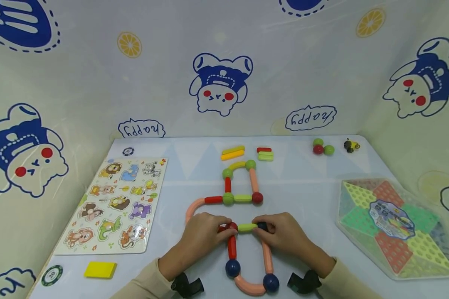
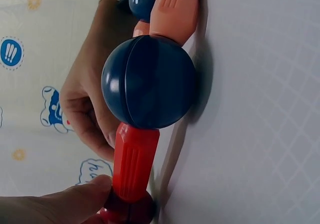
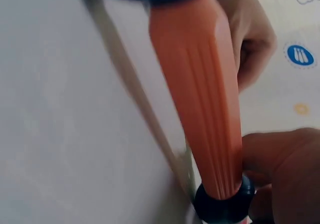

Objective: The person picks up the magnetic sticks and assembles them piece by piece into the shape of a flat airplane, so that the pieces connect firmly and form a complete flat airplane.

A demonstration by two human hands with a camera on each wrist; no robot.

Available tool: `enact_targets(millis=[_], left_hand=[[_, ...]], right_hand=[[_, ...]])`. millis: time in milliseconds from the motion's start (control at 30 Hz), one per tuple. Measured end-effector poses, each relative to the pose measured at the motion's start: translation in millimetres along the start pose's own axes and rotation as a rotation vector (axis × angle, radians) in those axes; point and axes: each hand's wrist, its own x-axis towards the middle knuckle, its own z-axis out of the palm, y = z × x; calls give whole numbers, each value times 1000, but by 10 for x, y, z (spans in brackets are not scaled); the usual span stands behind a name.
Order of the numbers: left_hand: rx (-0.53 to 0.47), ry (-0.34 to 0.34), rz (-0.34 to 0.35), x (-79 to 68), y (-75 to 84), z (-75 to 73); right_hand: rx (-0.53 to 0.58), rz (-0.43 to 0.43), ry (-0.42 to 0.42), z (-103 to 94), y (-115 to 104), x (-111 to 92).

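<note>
My left hand (image 1: 200, 236) pinches a red ball (image 1: 231, 226) between thumb and fingers. On the other side, my right hand (image 1: 289, 234) grips a dark ball (image 1: 262, 226). A lime rod (image 1: 247, 228) spans these two balls. Below them, a red rod (image 2: 134, 161) runs to a dark blue ball (image 2: 150, 82), and a salmon rod (image 3: 200, 84) reaches another blue ball (image 1: 271, 283). A curved salmon rod (image 1: 250, 286) closes this loop at the bottom. Beyond my hands lies a second loop with a green ball (image 1: 228, 198); its curved salmon arm (image 1: 193, 207) passes behind my left hand.
An animal puzzle board (image 1: 112, 207) lies left, above a yellow block (image 1: 100, 270). On the right sits a clear plastic box (image 1: 396, 228) with coloured panels. Spare yellow rods (image 1: 233, 153), loose balls (image 1: 318, 149) and a small yellow-black toy (image 1: 351, 145) lie along the back.
</note>
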Motion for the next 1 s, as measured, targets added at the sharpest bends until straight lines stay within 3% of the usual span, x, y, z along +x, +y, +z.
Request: enact_targets(millis=[233,1000], left_hand=[[1,-3,0,-1,6,9],[-21,-27,27,-10,42,7]], right_hand=[[-15,27,56,45,-62,-39],[82,48,78,29,-73,-90]])
